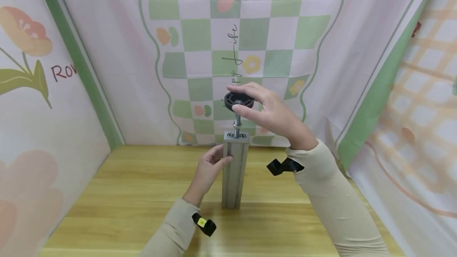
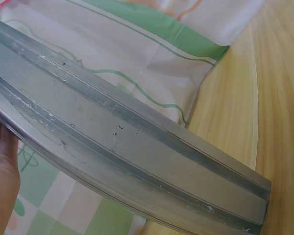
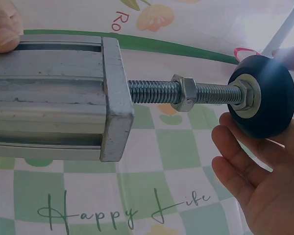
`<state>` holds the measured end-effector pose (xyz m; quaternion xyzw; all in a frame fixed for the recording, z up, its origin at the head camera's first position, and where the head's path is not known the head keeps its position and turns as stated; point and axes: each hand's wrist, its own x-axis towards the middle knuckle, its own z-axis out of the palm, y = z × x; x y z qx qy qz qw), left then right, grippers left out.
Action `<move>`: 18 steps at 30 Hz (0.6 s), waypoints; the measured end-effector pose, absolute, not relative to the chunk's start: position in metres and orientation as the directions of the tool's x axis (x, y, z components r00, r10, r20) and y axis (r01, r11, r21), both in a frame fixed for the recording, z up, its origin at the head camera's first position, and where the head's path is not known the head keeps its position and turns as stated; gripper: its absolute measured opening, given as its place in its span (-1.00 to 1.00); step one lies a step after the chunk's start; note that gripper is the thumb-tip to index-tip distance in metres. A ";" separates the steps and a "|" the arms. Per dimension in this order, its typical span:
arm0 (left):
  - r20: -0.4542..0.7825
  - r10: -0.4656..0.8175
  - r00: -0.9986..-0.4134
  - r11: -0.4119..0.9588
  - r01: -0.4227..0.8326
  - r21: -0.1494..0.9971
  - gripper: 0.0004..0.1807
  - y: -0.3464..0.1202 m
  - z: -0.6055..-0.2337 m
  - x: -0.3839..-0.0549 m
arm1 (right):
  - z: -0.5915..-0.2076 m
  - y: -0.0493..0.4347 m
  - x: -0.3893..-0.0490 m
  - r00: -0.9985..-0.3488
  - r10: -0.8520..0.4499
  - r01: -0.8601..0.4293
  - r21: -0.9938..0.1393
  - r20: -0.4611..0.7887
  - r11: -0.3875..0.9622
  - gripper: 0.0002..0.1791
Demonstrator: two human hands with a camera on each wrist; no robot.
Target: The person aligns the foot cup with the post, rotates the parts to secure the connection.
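An aluminium profile (image 1: 233,173) stands upright on the wooden table, long grooves running down its sides. My left hand (image 1: 210,165) grips it near the upper end, thumb on the near face. On top is an end plate (image 3: 118,100) with two screws, from which a threaded rod (image 3: 154,92) rises. A hex nut (image 3: 186,93) sits partway along the rod, apart from the plate. At the rod's end is a round black levelling foot (image 3: 274,98). My right hand (image 1: 269,108) holds this foot by its rim, between thumb and fingers.
The wooden table (image 1: 143,193) spreads around the profile's base. Behind it hangs a green-and-white checked cloth (image 1: 196,35), with printed cloth walls left (image 1: 71,130) and right (image 1: 410,130). Black wrist mounts (image 1: 285,166) are strapped over both sleeves.
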<state>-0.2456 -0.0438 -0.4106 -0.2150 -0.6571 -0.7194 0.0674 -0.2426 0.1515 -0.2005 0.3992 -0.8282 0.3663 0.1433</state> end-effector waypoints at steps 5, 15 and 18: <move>0.389 0.192 -0.901 -0.144 0.366 0.919 -0.54 -0.044 -0.410 -0.245 | -0.201 0.147 -0.242 -0.636 -0.522 -0.772 -0.460 0.569 0.438 -0.49; 0.399 0.192 -0.897 -0.149 0.375 0.915 -0.54 -0.044 -0.410 -0.245 | -0.204 0.135 -0.238 -0.746 -0.388 -0.658 -0.511 0.540 0.553 -0.33; 0.393 0.192 -0.899 -0.146 0.370 0.918 -0.54 -0.044 -0.411 -0.245 | -0.206 0.132 -0.238 -0.754 -0.365 -0.649 -0.528 0.546 0.548 -0.32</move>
